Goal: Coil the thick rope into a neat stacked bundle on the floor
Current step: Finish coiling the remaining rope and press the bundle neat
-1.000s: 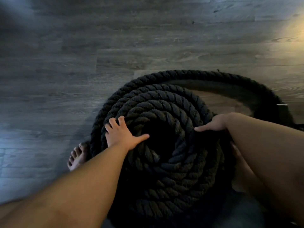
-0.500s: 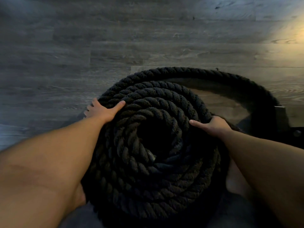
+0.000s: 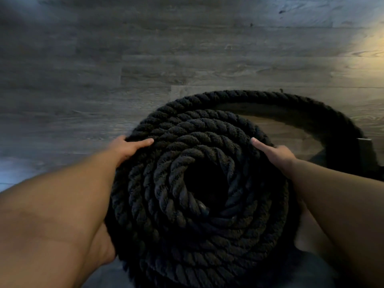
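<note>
A thick black rope [image 3: 199,183] lies on the floor, wound into a stacked coil with a dark hollow at its middle. One loose strand [image 3: 291,104] arcs off the far side of the coil toward the right. My left hand [image 3: 128,147] clasps the coil's upper left edge, thumb on top and fingers down the outside. My right hand [image 3: 276,152] clasps the upper right edge, thumb lying across the top turns. Both forearms reach in from the bottom corners.
Grey wood-plank floor [image 3: 145,59] spreads all around the coil. A dark squared object [image 3: 364,154] sits at the right, where the loose strand ends. My bare legs or feet show on both sides beneath my forearms.
My left hand slid from the top of the coil out to its left edge. My right hand shifted slightly along the right edge. The view moved closer over the coil.
</note>
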